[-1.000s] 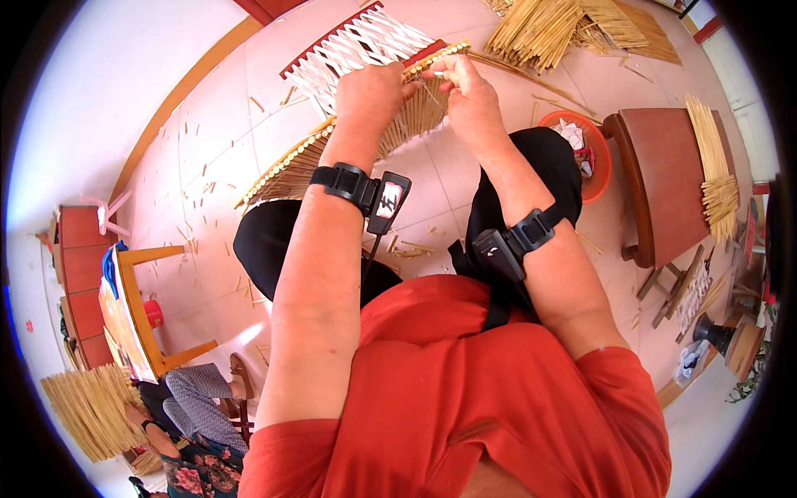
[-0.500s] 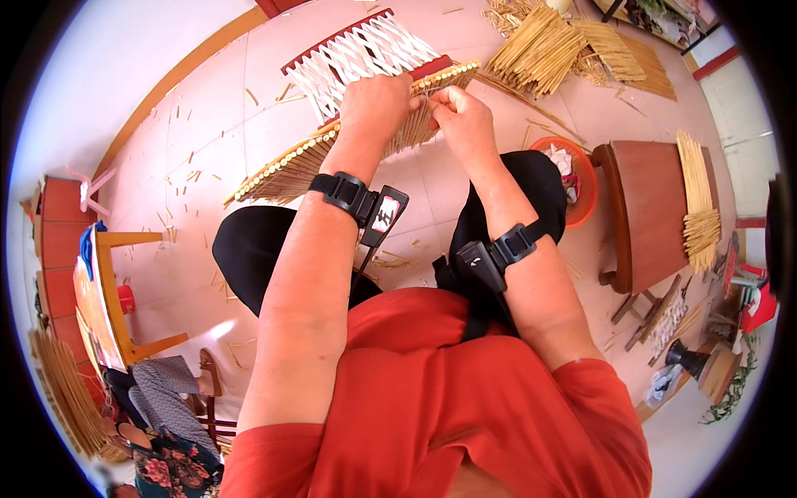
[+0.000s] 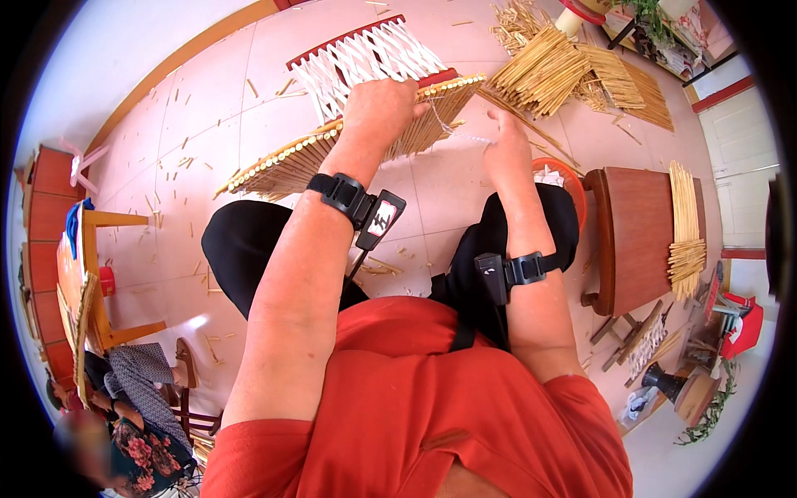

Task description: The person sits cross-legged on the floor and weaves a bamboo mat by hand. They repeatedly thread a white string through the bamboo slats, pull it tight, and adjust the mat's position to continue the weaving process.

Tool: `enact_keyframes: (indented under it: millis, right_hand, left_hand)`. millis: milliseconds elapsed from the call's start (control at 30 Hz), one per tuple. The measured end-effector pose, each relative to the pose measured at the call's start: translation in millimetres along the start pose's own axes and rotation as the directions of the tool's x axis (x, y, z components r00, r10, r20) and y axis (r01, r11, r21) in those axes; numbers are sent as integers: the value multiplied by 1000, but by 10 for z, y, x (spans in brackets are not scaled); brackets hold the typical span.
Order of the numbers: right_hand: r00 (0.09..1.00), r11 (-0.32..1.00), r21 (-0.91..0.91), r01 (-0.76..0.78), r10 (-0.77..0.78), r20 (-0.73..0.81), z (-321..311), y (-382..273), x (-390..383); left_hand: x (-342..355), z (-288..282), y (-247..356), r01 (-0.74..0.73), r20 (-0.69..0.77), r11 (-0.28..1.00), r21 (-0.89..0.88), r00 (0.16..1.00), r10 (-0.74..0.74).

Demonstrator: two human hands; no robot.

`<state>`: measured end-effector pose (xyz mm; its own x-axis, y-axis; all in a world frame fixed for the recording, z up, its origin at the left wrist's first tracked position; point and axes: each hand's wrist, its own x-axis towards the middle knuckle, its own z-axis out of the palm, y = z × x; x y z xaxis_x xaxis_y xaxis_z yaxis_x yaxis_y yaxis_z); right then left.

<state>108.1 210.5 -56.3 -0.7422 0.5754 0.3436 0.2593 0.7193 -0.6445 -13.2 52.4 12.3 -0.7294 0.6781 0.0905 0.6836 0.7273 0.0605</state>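
A panel of straw-coloured stalks (image 3: 286,173), bound side by side, stands tilted in front of me above my knees. My left hand (image 3: 379,109) is closed over its upper edge right of the middle, the thumb and fingers near the row of cut ends. From beside that hand a thin white string (image 3: 449,129) runs off the panel to the right. The string's other end goes into my right hand (image 3: 507,156), which is closed on it apart from the panel, above my right knee. The fingertips on the string are partly hidden.
Behind the panel stands a dark red stool (image 3: 435,78) with white cord webbing. Bundled stalks (image 3: 544,70) lie at the back right. An orange bucket (image 3: 581,199) stands by my right knee, beside a brown wooden table (image 3: 639,236). Another person (image 3: 149,448) sits at the lower left.
My right hand has moved away from the panel to the right, drawing the white string out between. My left hand stays on the panel's edge. The whole view has shifted slightly.
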Motion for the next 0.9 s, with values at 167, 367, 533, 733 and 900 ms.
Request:
enact_keyframes:
  millis: [167,367,533,733,900]
  right_hand:
    - [946,753,590,-290,130,298,-31,-117,142]
    - [661,459,505,-731,292,691,127,-356,165]
    - [746,446,615,-650,223,628,193,-436,120]
    - [875,810,497,-311,40,483,221,-339,43]
    - [880,989,-135,58,13,475,-33,-222,-141]
  left_hand:
    - [-44,15,32,12,6,1000,-10,1000,-12]
    - [-100,-8,126,25,45,1000,1,999,-25]
    - [-86,43,96,25,11,1000,3,1000,-25]
    - [-58,31,102,35,20,999,22,999,-35]
    - [-29,29,98,38,6,998,41,999,-38]
